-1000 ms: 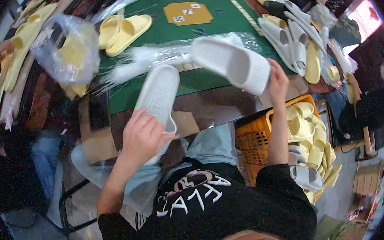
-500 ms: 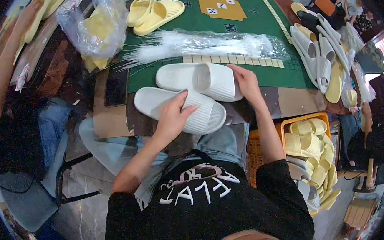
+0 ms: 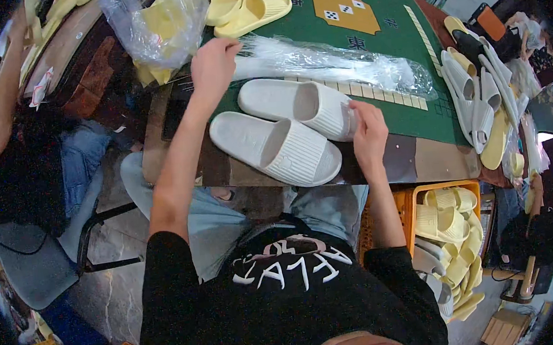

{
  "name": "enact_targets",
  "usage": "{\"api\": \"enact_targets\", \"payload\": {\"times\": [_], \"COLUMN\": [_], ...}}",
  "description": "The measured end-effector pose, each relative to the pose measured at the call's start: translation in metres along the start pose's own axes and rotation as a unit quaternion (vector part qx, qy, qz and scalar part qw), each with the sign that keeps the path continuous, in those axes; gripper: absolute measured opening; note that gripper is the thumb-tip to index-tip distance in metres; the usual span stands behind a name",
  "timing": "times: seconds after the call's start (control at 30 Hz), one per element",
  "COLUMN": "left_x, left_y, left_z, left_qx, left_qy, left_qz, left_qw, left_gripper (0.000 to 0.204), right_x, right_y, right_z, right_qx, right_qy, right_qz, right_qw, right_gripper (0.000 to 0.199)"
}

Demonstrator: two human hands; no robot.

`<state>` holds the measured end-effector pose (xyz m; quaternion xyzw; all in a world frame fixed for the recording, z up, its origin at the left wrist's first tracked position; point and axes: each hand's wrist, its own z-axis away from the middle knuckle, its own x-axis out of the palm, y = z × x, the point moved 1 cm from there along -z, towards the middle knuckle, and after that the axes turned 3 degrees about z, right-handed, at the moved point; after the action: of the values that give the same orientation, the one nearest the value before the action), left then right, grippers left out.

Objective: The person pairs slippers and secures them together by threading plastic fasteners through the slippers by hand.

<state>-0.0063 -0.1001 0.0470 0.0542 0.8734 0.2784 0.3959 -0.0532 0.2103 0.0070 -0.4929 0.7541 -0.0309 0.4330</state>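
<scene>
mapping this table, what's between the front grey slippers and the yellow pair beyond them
In the head view, white plastic-wrapped strands lie there, the left hand at one end.

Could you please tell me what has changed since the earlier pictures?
Both grey slippers came down side by side onto the table. The left hand released the nearer one and moved forward to the white strands; the right hand stayed at the farther one's toe.

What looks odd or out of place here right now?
The white strands fan out loosely from their clear wrap beside the left hand, looking untidy. Gray slippers lie among yellow ones in the orange crate, a mixed pile.
</scene>
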Motion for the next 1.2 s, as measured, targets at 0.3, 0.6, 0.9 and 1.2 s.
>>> {"api": "enact_targets", "payload": {"times": [0.3, 0.6, 0.9, 1.2], "left_x": [0.089, 0.058, 0.029, -0.007], "left_y": [-0.005, 0.003, 0.014, -0.014], "left_z": [-0.048, -0.068, -0.070, -0.061], "left_qx": [-0.064, -0.088, 0.082, 0.032], "left_qy": [-0.191, -0.046, 0.173, -0.106], "left_qz": [0.014, 0.284, 0.072, -0.286], "left_qw": [0.979, 0.954, 0.979, 0.952], "left_gripper": [0.016, 0.019, 0.010, 0.018], "right_x": [0.012, 0.009, 0.012, 0.014], "right_y": [-0.006, -0.007, -0.003, -0.005], "right_z": [0.017, 0.017, 0.018, 0.019], "right_qx": [0.022, 0.030, 0.018, 0.016], "right_qy": [0.037, 0.035, 0.038, 0.044], "right_qz": [-0.068, -0.074, -0.064, -0.070], "right_qw": [0.997, 0.996, 0.997, 0.996], "right_gripper": [0.017, 0.018, 0.019, 0.019]}}
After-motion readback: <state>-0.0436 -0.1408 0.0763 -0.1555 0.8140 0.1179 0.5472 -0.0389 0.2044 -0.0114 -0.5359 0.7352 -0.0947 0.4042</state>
